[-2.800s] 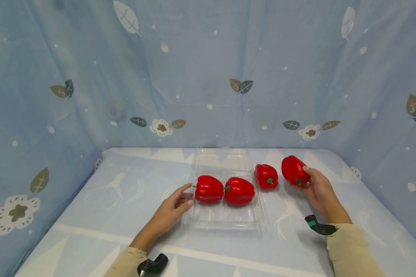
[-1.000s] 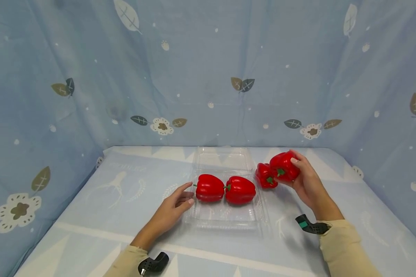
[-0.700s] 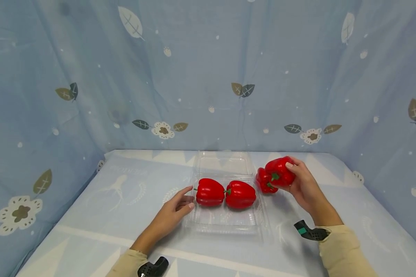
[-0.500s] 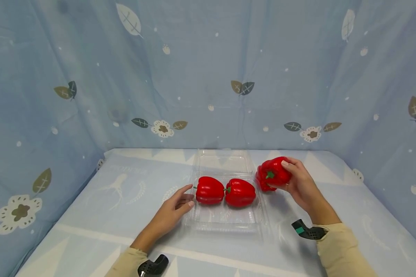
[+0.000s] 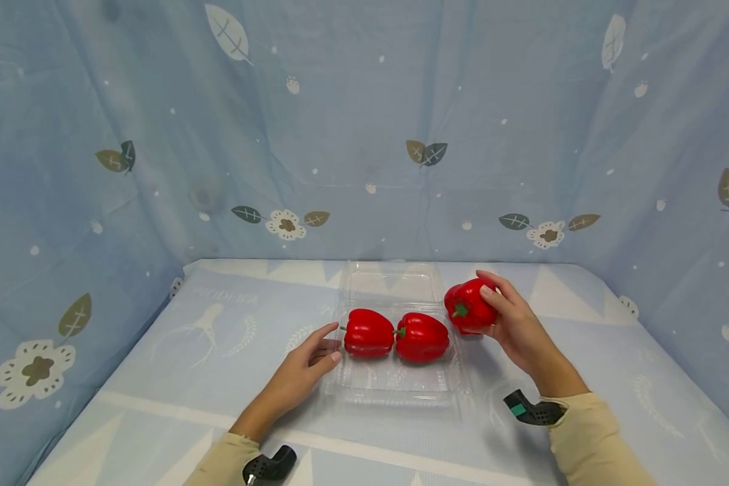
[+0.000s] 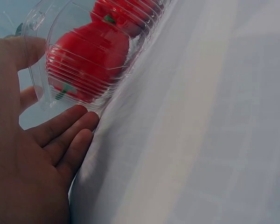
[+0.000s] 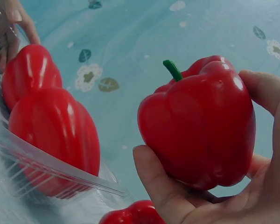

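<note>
My right hand grips a red bell pepper, thumb on one side and fingers round the other, with its green stem facing left in the head view. Another red bell pepper lies on the table just right of the container, mostly hidden by the held one in the head view. Two red bell peppers lie end to end in a clear plastic container. At the container's left edge, my left hand touches the rim, its lower fingers extended in the left wrist view.
The container's clear lid lies open behind it, towards the back curtain. A pale patterned cloth covers the table. Curtains also rise at both sides.
My right hand has carried the bell pepper left from the right side, so it now overlaps the pepper beside the container. My left hand has stayed at the container's edge.
</note>
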A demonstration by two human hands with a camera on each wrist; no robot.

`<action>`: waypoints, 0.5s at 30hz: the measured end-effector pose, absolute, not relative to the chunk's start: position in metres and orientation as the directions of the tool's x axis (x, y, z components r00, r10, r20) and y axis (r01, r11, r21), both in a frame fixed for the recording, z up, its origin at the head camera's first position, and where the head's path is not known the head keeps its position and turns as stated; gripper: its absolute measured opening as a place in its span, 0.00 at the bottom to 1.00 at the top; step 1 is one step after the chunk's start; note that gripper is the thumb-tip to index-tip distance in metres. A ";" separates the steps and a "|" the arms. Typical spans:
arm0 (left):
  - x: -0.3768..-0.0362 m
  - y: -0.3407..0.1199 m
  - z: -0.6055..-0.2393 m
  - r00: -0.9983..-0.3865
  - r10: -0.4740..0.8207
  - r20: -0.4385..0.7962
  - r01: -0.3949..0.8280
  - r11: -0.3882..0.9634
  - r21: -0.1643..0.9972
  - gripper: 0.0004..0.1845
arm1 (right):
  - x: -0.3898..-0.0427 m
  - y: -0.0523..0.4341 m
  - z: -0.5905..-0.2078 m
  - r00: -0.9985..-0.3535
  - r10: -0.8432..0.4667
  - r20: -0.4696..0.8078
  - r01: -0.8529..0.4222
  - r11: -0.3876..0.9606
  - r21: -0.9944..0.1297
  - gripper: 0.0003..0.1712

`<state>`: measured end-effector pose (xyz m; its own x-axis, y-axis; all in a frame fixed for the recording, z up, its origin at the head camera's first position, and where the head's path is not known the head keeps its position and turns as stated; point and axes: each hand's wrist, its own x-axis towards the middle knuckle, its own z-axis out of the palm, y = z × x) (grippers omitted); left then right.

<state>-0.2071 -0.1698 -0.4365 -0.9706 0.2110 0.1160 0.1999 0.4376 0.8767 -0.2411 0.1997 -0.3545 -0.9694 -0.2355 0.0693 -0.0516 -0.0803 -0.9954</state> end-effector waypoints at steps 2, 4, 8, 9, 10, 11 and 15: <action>-0.207 -0.170 -0.436 -0.971 0.209 0.113 0.197 0.440 0.876 0.30 | -0.241 0.198 -0.355 -0.965 -0.253 0.071 -0.054 -0.077 -0.996 0.33; -0.207 -0.169 -0.435 -0.972 0.207 0.112 0.195 0.442 0.875 0.30 | -0.240 0.197 -0.355 -0.961 -0.267 0.073 -0.054 -0.079 -0.995 0.31; -0.206 -0.169 -0.434 -0.971 0.210 0.113 0.197 0.442 0.875 0.31 | -0.239 0.193 -0.357 -0.958 -0.276 0.074 -0.055 -0.074 -0.996 0.24; -0.206 -0.169 -0.434 -0.971 0.210 0.113 0.197 0.440 0.876 0.31 | -0.239 0.192 -0.357 -0.958 -0.276 0.075 -0.057 -0.072 -0.996 0.24; -0.206 -0.169 -0.434 -0.971 0.211 0.113 0.197 0.439 0.877 0.30 | -0.239 0.191 -0.358 -0.958 -0.276 0.076 -0.059 -0.068 -0.996 0.24; -0.206 -0.169 -0.434 -0.971 0.211 0.113 0.197 0.440 0.876 0.31 | -0.239 0.190 -0.358 -0.958 -0.277 0.078 -0.064 -0.061 -0.996 0.25; -0.206 -0.169 -0.434 -0.972 0.208 0.109 0.194 0.444 0.875 0.31 | -0.238 0.186 -0.360 -0.957 -0.278 0.086 -0.079 -0.038 -0.996 0.31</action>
